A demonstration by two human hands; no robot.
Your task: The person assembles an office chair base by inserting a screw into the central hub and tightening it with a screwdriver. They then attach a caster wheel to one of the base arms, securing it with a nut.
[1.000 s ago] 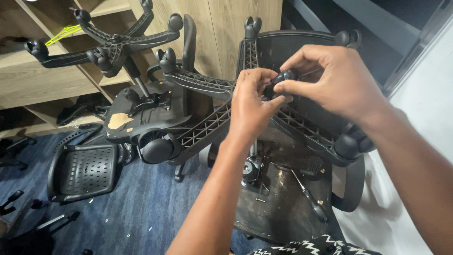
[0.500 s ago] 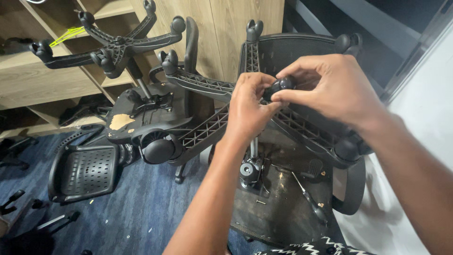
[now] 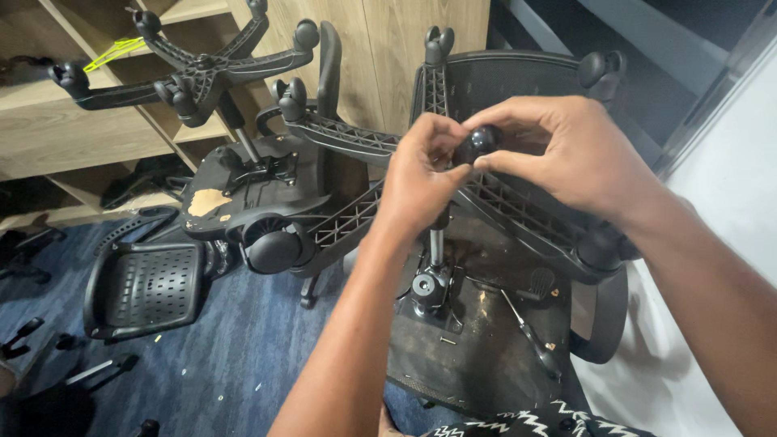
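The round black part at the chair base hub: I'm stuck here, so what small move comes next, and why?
Probably keep twisting the round black part. Left hand and right hand both pinch it above the star base of the upturned chair; whether it is seated there is hidden.

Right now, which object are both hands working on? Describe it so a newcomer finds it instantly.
Start at the upturned chair base in the middle. At its hub, the left hand and right hand pinch a small glossy black knob, rounder and shinier than the matte casters.
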